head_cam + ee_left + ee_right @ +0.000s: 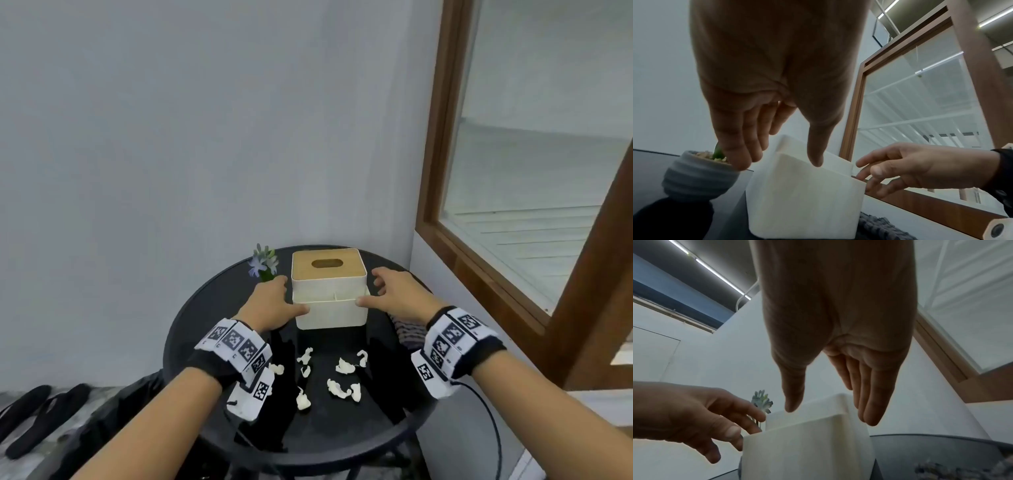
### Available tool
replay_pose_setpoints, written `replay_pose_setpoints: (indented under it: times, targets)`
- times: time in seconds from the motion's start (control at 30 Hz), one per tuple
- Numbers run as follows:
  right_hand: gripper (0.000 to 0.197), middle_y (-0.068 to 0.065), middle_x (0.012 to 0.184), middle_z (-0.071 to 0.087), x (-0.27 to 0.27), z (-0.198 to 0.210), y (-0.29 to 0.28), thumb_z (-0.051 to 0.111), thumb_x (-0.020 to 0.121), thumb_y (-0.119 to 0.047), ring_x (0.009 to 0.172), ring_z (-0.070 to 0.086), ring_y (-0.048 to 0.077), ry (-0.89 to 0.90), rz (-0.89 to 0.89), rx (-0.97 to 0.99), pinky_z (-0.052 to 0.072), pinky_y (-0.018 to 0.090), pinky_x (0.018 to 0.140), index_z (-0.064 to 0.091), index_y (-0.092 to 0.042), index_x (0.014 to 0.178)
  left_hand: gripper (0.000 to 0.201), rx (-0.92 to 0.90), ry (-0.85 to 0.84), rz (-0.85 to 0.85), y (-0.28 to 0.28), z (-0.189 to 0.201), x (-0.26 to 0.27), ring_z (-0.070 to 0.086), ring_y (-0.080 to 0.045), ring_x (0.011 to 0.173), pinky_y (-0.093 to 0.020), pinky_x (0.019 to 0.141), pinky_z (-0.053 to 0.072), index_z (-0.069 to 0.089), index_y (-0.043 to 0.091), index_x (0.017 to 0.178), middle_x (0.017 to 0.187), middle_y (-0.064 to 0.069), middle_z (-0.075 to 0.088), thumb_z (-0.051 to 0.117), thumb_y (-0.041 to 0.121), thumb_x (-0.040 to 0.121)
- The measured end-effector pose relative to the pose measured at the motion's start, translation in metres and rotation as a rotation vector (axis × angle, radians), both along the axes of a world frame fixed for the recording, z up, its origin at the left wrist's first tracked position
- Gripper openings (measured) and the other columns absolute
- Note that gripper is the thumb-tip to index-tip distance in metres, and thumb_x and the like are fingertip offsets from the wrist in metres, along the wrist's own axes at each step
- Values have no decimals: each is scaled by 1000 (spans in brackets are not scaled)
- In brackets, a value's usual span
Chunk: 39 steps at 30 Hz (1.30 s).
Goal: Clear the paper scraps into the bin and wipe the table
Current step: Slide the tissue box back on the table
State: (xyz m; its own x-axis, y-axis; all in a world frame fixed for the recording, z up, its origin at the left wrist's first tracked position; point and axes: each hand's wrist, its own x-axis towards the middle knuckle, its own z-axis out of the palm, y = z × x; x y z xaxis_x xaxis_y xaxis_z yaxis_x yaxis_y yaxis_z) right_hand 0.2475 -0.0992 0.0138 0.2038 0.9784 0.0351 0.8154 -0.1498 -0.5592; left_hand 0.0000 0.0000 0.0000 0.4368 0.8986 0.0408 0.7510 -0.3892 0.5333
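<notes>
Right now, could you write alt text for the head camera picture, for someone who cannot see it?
Two hands, the left hand and right hand, reach with open fingers to either side of a white tissue box with a wooden lid on a round black table. White paper scraps lie scattered in front; a small potted plant stands behind the left hand.

Bare table [191, 329] left of the paper scraps [337, 387]; white box [330, 311], potted plant [263, 265] behind.

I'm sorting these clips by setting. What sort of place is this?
Probably an indoor corner of an office or lounge: a small round black table against a plain wall, a wood-framed glass partition, and strip ceiling lights.
</notes>
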Motion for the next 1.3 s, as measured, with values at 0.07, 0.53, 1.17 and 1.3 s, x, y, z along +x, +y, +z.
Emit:
replay_pose_setpoints:
  times: [0.07, 0.53, 1.17, 1.3]
  targets:
    - [80, 7, 130, 55, 1, -3, 11, 74, 75, -51, 107, 58, 20, 11, -5, -44, 50, 35, 91, 41, -14, 138, 65, -13, -20, -14, 5, -2, 3, 59, -17, 102, -28, 82, 48, 50, 16, 125, 119, -1, 60, 75, 47, 73]
    - [67, 3, 111, 63, 8, -19, 41, 83, 63, -46, 97, 60, 20, 17, 3, -40, 52, 40, 88, 57, -14, 116, 46, -27, -136, 2, 22, -13, 16, 65, -14, 90, -35, 86, 55, 61, 16, 103, 100, 2, 68, 83, 32, 67]
    - [55, 5, 105, 64, 41, -8, 104, 84, 68, -37, 91, 59, 21, 27, -24, -10, 46, 29, 74, 60, -11, 110, 41, 8, -80, 146, 76, -2, 81, 55, -25, 97, -26, 71, 41, 57, 3, 109, 108, -11, 62, 76, 17, 74]
    - [50, 3, 100, 61, 46, -5, 123, 82, 71, -32, 88, 57, 19, 27, -23, -7, 42, 26, 73, 59, -8, 109, 44, -26, -100, 184, 97, -4, 92, 56, -27, 105, -29, 78, 45, 57, 5, 114, 113, -12, 61, 74, 14, 75]
